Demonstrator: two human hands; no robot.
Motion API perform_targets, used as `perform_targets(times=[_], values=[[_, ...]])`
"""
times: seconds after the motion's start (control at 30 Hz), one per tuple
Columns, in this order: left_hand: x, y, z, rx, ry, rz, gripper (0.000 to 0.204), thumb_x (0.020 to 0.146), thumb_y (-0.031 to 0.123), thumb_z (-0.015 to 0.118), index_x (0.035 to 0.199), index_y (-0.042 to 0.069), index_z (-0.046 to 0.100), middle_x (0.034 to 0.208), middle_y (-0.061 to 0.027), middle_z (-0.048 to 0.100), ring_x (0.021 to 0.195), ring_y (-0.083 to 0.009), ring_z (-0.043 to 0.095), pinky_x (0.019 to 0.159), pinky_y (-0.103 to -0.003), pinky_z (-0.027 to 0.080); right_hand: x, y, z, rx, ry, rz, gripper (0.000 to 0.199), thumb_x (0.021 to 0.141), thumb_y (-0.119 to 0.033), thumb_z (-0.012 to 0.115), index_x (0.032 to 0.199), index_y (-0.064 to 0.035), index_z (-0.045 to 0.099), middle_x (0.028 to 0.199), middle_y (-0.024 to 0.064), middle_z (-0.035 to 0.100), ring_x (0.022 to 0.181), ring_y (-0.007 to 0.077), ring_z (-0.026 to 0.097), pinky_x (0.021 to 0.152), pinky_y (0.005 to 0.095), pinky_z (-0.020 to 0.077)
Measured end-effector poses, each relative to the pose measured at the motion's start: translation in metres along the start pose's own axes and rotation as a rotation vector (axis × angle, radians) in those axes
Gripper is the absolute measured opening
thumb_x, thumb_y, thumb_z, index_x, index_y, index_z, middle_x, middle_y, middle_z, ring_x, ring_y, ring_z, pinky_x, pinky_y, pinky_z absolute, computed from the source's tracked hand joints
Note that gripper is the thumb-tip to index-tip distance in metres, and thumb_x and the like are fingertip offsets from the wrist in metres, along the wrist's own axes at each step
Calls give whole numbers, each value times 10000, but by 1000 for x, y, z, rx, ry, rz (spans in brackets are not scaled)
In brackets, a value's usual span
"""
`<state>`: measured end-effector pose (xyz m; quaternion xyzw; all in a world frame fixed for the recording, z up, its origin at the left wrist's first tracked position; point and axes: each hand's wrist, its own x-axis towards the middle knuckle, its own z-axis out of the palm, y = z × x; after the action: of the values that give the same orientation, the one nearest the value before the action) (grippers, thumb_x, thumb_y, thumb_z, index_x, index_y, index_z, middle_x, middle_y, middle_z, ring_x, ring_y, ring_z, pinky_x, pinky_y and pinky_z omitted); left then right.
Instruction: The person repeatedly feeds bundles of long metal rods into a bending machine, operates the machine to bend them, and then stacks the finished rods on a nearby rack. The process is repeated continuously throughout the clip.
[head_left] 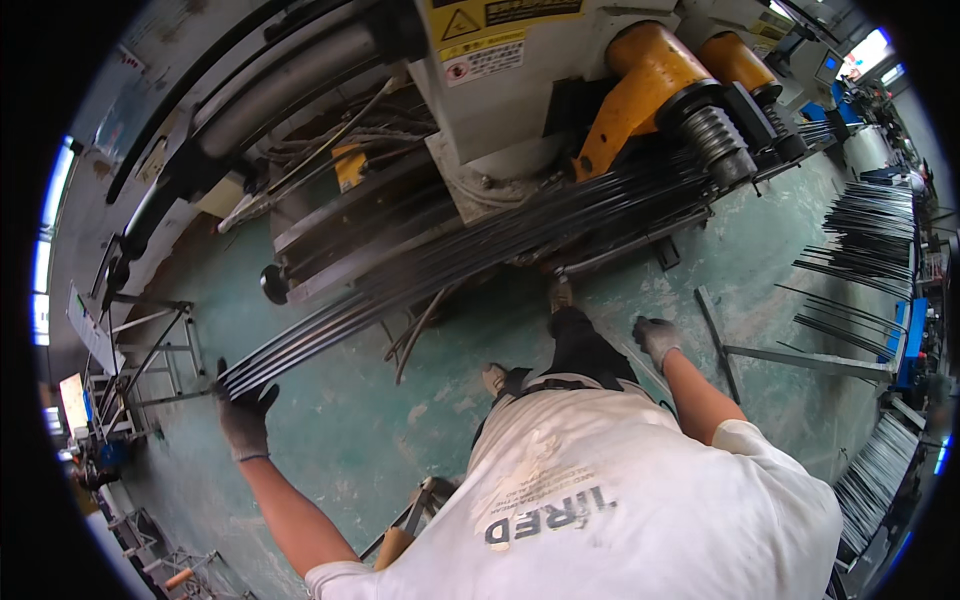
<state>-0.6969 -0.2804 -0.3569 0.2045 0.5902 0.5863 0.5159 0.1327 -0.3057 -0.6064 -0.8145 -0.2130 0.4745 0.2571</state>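
Observation:
A long bundle of thin dark metal rods runs slantwise from the lower left up to the machine's orange rollers. My left hand, in a grey glove, presses against the bundle's near end at the left, fingers wrapped round the rod tips. My right hand, also gloved, hangs free at my side above the green floor, fingers loosely curled and holding nothing. My white shirt fills the lower middle of the view.
A large white and grey machine stands ahead with black ribbed rollers. Racks of cut dark rods line the right side. A metal frame stand is at the left. Steel bars lie on the green floor.

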Motion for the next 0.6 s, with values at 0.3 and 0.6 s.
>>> perform_targets(times=[0.3,0.6], values=[[-23,-118,82,-739,528,150,865,1095,696,508,1698,85,401,1767,-176,392,1627,-434,349,1324,-664,294,119,-71,-13,-457,-181,-264,459,969,-452,659,952,-25,824,892,154,795,853,304,743,839,436,560],[-31,-283,327,-570,27,-164,480,1080,487,604,1340,105,735,1354,-140,754,1248,-362,688,1116,-566,528,214,-91,-140,-720,-118,-122,461,977,-442,672,1025,-11,829,985,189,811,950,340,768,901,451,564]])
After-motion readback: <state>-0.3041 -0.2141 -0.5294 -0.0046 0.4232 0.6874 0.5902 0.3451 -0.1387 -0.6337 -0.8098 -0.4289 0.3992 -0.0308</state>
